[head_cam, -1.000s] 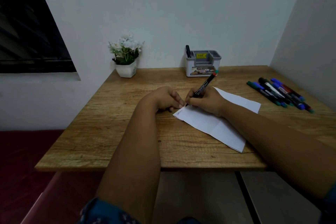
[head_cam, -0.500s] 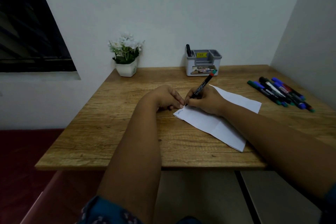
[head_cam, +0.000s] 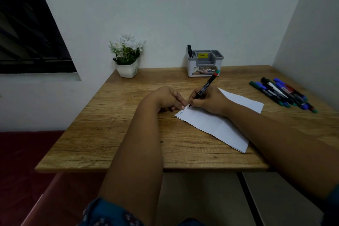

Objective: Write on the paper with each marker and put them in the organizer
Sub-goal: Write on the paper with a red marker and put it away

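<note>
2 hands at the paper (head_cam: 216,124) corner: right hand (head_cam: 211,101) grips the marker (head_cam: 205,86), left hand (head_cam: 167,97) pins the edge, finger extended

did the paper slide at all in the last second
No: the paper lies as before, its near corner just as close to the table front edge.
</note>
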